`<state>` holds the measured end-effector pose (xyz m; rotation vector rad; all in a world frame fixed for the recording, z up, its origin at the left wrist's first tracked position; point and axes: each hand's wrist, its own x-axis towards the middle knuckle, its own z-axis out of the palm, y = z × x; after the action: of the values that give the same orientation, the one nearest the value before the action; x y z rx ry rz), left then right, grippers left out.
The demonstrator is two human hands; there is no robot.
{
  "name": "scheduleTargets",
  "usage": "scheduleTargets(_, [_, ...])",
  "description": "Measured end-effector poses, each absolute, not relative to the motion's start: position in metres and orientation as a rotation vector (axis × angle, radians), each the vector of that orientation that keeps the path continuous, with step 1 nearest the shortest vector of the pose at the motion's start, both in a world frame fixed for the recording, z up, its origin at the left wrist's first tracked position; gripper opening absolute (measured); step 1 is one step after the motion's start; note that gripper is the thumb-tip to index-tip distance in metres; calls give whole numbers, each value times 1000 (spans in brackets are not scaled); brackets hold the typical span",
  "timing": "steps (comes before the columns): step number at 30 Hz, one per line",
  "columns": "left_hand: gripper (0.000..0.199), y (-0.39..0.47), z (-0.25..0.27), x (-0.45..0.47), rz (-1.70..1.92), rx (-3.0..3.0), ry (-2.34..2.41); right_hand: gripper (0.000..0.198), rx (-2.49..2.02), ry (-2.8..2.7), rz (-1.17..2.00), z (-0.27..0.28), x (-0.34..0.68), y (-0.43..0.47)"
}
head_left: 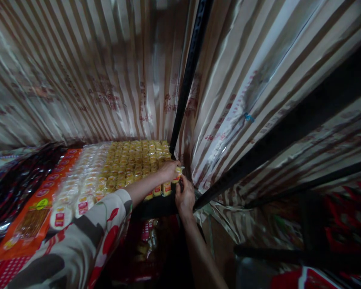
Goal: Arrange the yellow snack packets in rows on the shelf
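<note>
My left hand (168, 171) reaches across from the left in a patterned sleeve, with its fingers closed on a small yellow plastic-wrapped packet (177, 175). My right hand (185, 195) comes up from below, its curled fingers and thumb touching the same packet from the right. What is inside the wrapper I cannot make out. Just left of my hands lie rows of similar yellow wrapped packets (132, 160), closely lined up on a dark shelf (156, 206). My hands are at the right front corner of these rows.
Left of the rows lie clear-wrapped white packets (74, 192), an orange snack bag (37, 212) and dark shiny packs (16, 180). A black upright post (188, 76) stands behind my hands. Striped sheeting (114, 68) hangs behind. A red container (138, 269) with packets sits below.
</note>
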<state>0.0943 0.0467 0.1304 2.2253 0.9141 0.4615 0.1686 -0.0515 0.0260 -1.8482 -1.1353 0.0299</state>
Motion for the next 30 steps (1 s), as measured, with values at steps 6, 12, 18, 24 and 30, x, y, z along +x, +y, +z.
scheduleTargets(6, [27,52,118,89,489,2260,951,40,-1825,-1159,87,12,171,-47])
scheduleTargets(12, [15,52,115,90,462,2216,1019,36,-1785,-1174,106,-3,171,-41])
scheduleTargets(18, [22,48,124,88,283,2650,1044,33,-1683,-1068,217,-10,172,-35])
scheduleTargets(24, [22,56,113,81,263,2662,1079,39,-1554,-952,386,-8,174,-27])
scheduleTargets(30, [24,37,116,73,534,2521,1155,40,-1546,-929,458,-7,175,-18])
